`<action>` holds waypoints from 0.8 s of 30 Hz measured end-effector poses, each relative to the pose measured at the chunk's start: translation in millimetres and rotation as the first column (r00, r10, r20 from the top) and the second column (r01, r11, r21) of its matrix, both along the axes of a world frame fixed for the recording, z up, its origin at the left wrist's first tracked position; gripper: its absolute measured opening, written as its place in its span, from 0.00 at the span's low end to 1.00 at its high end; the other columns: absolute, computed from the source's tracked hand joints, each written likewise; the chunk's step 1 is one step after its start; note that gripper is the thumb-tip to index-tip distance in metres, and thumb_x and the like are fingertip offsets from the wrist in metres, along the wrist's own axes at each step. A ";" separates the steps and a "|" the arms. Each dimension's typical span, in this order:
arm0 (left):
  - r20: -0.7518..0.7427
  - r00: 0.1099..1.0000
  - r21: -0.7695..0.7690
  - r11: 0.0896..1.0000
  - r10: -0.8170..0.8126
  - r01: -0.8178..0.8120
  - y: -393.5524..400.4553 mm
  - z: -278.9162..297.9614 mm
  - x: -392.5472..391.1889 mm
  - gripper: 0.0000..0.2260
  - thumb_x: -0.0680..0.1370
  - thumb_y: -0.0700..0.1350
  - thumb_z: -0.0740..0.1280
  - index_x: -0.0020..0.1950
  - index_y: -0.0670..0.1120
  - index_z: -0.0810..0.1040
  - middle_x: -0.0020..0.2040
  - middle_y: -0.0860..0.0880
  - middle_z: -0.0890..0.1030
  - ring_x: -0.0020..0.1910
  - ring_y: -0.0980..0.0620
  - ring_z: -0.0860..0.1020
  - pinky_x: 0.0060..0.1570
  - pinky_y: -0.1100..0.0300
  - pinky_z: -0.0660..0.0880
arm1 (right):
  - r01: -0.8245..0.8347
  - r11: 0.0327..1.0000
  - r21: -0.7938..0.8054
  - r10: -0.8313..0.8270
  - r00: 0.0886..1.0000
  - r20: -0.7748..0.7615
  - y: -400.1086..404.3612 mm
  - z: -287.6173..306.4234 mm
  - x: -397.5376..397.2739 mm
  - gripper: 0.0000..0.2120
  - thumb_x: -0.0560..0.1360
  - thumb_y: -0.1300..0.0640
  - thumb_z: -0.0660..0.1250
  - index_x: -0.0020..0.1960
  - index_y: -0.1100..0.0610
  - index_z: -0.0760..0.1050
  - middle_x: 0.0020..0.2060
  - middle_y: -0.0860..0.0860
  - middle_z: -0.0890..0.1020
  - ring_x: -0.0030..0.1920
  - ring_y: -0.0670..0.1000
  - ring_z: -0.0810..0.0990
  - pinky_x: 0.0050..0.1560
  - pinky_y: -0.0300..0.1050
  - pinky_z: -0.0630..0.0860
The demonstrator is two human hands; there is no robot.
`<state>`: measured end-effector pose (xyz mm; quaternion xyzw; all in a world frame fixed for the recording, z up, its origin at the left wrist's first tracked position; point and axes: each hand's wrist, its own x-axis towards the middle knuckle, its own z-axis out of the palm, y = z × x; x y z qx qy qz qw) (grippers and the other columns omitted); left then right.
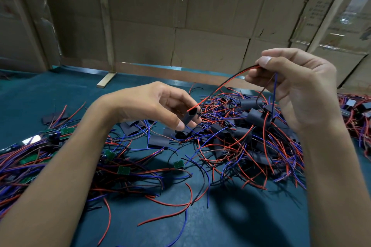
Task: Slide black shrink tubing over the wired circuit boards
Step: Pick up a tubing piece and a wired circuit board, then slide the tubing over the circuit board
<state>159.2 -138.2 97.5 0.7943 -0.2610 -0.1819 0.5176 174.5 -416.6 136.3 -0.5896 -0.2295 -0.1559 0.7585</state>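
With the left hand (pixel 160 104) pinching a black tube (pixel 188 116) above the surface (pixel 60 90) and the right hand (pixel 297 82) gripping the wire bundle (pixel 230 80), loose ends may splay and miss the tube's mouth.

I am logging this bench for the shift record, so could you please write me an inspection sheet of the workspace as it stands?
Surface: dark teal table mat, largely covered.
Job's things: short black shrink tube in left hand; red and black wire pair reaching from right hand to the tube mouth; bare green circuit boards at left; sleeved boards piled at right.
Clutter: flat spare black tube pieces among the wires.
Grippers: left hand pinches tube; right hand pinches wires.
Cables: loose red, blue and black wires tangled.
Surroundings: brown cardboard wall behind.
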 end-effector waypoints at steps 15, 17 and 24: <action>-0.039 0.999 -0.017 0.999 0.032 -0.032 2.4 -0.6 -1.4 0.20 0.75 0.26 0.68 0.66 0.39 0.75 0.60 0.42 0.83 0.62 0.42 0.81 0.53 0.60 0.78 | 0.006 1.000 0.005 -0.006 1.000 -0.014 -2.5 -1.5 4.4 0.05 0.75 0.71 0.68 0.44 0.64 0.81 0.31 0.56 0.82 0.34 0.57 0.84 0.44 0.51 0.82; -0.035 0.999 -0.011 0.999 0.034 -0.035 1.2 0.2 -2.1 0.20 0.75 0.27 0.69 0.65 0.39 0.75 0.61 0.42 0.83 0.62 0.42 0.81 0.54 0.59 0.78 | 0.002 1.000 -0.001 -0.002 1.000 -0.014 -1.2 -2.2 5.1 0.05 0.74 0.71 0.69 0.44 0.64 0.81 0.31 0.56 0.82 0.34 0.57 0.84 0.44 0.50 0.82; -0.045 0.998 0.026 0.999 0.032 -0.031 -4.3 1.5 -3.4 0.21 0.74 0.27 0.70 0.65 0.38 0.75 0.61 0.41 0.83 0.63 0.41 0.81 0.67 0.37 0.72 | 0.006 1.000 -0.004 -0.006 1.000 -0.020 1.8 -4.8 7.0 0.04 0.74 0.71 0.70 0.44 0.65 0.82 0.32 0.57 0.82 0.35 0.58 0.84 0.43 0.51 0.82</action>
